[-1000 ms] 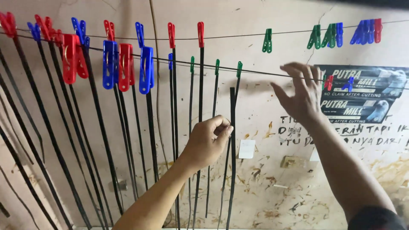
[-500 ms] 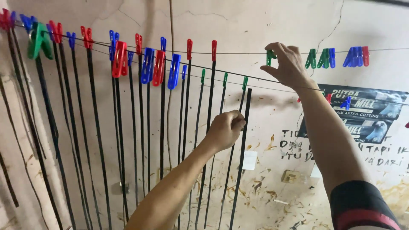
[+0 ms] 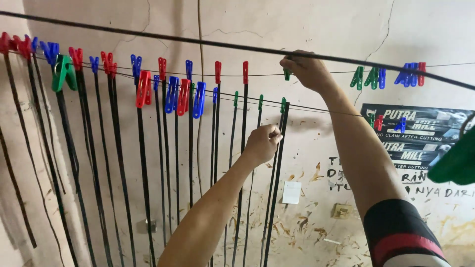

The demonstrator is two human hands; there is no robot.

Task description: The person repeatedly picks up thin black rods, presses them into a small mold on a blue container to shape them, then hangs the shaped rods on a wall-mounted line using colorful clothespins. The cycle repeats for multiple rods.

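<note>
My left hand [image 3: 262, 142] is closed around a long black strip [image 3: 275, 188] that hangs down in front of the wall. My right hand [image 3: 306, 69] is raised to the upper thin line [image 3: 336, 73] and pinches a green clothespin [image 3: 286, 74] there. Several more black strips [image 3: 143, 173] hang to the left from red, blue and green clothespins [image 3: 170, 94] clipped on the lines. A lower line [image 3: 321, 110] runs just above my left hand, with a green pin [image 3: 283, 105] on it.
A thick dark cable [image 3: 198, 42] crosses the top of the view close to the camera. More green, blue and red pins [image 3: 391, 76] sit on the line to the right. A dark poster [image 3: 420, 133] hangs on the stained wall [image 3: 307, 217]. A green object [image 3: 457, 160] intrudes at the right edge.
My right hand has risen from the lower line to the upper one and taken hold of a green pin. My left hand keeps its grip on the strip; the view shifted right.
</note>
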